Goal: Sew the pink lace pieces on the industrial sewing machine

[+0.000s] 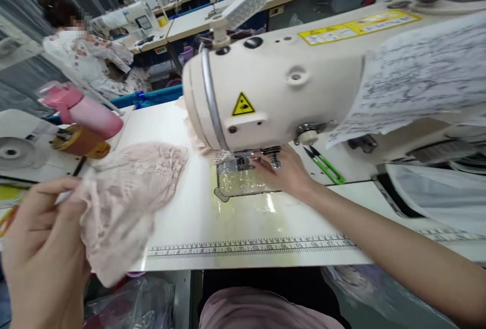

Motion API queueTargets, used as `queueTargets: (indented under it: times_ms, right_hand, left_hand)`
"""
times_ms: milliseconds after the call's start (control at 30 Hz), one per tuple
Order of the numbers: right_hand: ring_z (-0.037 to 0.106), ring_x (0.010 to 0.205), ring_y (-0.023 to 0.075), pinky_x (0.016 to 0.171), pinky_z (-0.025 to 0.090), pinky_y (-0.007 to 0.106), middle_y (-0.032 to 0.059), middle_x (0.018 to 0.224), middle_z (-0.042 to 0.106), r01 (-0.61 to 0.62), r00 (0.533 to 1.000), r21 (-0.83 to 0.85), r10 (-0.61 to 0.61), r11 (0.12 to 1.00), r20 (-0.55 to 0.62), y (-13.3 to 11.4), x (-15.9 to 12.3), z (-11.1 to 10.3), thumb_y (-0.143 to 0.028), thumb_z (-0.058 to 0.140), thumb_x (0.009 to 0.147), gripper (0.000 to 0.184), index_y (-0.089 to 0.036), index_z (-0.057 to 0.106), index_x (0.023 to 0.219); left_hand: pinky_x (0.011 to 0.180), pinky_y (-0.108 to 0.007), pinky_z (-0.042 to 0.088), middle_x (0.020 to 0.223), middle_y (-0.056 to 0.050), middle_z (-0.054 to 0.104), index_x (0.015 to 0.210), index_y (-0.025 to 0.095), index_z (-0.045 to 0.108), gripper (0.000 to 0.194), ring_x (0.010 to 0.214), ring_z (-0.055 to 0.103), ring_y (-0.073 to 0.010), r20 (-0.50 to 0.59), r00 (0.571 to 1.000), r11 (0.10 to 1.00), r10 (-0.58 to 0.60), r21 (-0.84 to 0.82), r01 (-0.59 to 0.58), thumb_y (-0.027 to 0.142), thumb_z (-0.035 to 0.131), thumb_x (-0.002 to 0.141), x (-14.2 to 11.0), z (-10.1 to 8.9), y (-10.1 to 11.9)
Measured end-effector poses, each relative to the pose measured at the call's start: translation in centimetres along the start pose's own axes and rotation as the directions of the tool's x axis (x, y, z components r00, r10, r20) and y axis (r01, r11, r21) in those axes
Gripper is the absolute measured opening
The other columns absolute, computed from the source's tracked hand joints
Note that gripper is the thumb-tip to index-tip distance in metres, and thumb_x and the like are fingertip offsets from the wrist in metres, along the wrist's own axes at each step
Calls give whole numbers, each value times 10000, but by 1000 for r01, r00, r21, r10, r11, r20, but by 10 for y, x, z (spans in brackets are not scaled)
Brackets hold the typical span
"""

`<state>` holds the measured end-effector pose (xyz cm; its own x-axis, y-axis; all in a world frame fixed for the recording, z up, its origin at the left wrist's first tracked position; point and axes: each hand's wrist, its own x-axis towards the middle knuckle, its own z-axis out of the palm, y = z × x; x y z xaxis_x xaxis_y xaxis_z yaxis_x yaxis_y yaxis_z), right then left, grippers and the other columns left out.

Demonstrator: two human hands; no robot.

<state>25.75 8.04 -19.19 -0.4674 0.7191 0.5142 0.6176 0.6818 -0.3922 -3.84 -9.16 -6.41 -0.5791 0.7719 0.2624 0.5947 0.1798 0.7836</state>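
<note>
My left hand point(49, 253), at the lower left, pinches the edge of a gathered pale pink fabric piece point(125, 202). The cloth hangs over the table's front edge and spreads up onto the white top. Under the head of a cream sewing machine point(273, 91), my right hand point(286, 172) reaches in beside the presser foot point(241, 162). Its fingers look stretched out and a little apart near the foot, partly hidden by machine parts; I see nothing held in them. More pale pink fabric point(195, 134) lies behind and left of the needle area.
Green thread snips point(324, 164) lie right of my right hand. A pink bottle point(85, 109) and a brown-yellow tape roll point(81, 141) stand at the left. A printed ruler point(258, 247) runs along the front edge. A person point(87, 55) sits among other machines behind.
</note>
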Motion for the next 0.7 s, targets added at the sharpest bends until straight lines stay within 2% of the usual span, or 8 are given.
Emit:
queueTargets:
  times_ms: [100, 200, 300, 333, 400, 433, 500, 700]
  right_hand:
    - [648, 925, 260, 838, 513, 405, 88, 865, 723, 15, 1000, -27, -15, 1000, 15, 2, 2, -1, -209, 570, 885, 171, -152, 698, 787]
    - [640, 891, 237, 821, 502, 381, 76, 879, 710, 13, 1000, -55, -12, 998, 22, 4, 3, -3, -103, 528, 852, 164, -153, 676, 802]
    - [622, 812, 212, 775, 489, 353, 65, 838, 691, 13, 1000, -95, -13, 995, -2, 5, 4, -2, -92, 500, 859, 178, -156, 649, 788]
    - [616, 797, 205, 769, 485, 345, 60, 824, 686, 18, 1000, -102, -18, 995, -2, 6, 4, -2, -97, 491, 869, 185, -159, 644, 784]
    - [605, 789, 194, 771, 476, 333, 51, 805, 680, 50, 999, -104, -51, 993, -5, 6, 4, -1, -112, 473, 890, 207, -166, 647, 792]
    - [602, 800, 189, 779, 469, 328, 45, 810, 682, 90, 996, -106, -92, 990, -15, 5, 4, -2, -117, 465, 899, 219, -174, 655, 805]
    - [597, 820, 175, 806, 456, 319, 28, 831, 694, 204, 976, -115, -211, 972, -53, 3, 3, -4, -107, 458, 899, 238, -195, 674, 851]
    - [615, 785, 145, 873, 448, 307, -2, 889, 736, 363, 917, -221, -389, 905, -88, 0, 1, -3, -57, 500, 872, 260, -223, 698, 905]
  left_hand:
    - [427, -199, 379, 678, 62, 595, 978, 251, 544, 276, 489, 491, -89, 330, 925, 952, -189, -170, 255, 455, 642, 819, -6, 55, 19]
    - [436, -219, 358, 648, 36, 609, 954, 222, 575, 265, 485, 507, -113, 611, 790, 998, -43, 70, 0, 471, 488, 920, 4, 104, 16]
    - [512, -277, 416, 787, -41, 689, 953, 178, 618, 280, 608, 602, -173, 551, 780, 792, 295, 316, -523, 374, 419, 974, 8, 134, 3]
    - [554, -296, 447, 838, -62, 703, 953, 162, 630, 271, 671, 630, -192, 524, 726, 678, 445, 332, -655, 337, 425, 980, 7, 139, 1]
    - [661, -329, 510, 938, -92, 720, 976, 128, 650, 225, 804, 666, -218, 510, 532, 465, 676, 264, -845, 260, 467, 973, -1, 148, -1]
    - [715, -341, 533, 993, -105, 725, 1014, 108, 653, 209, 865, 677, -229, 514, 439, 384, 736, 217, -898, 232, 492, 963, -6, 152, -1]
    - [791, -363, 560, 1098, -142, 717, 1126, 56, 633, 273, 971, 683, -257, 523, 344, 296, 780, 176, -939, 237, 532, 948, -14, 161, -1]
    - [896, -410, 575, 1229, -200, 664, 1216, -7, 600, 407, 1124, 648, -309, 525, 336, 269, 782, 201, -942, 295, 536, 951, -17, 188, -10]
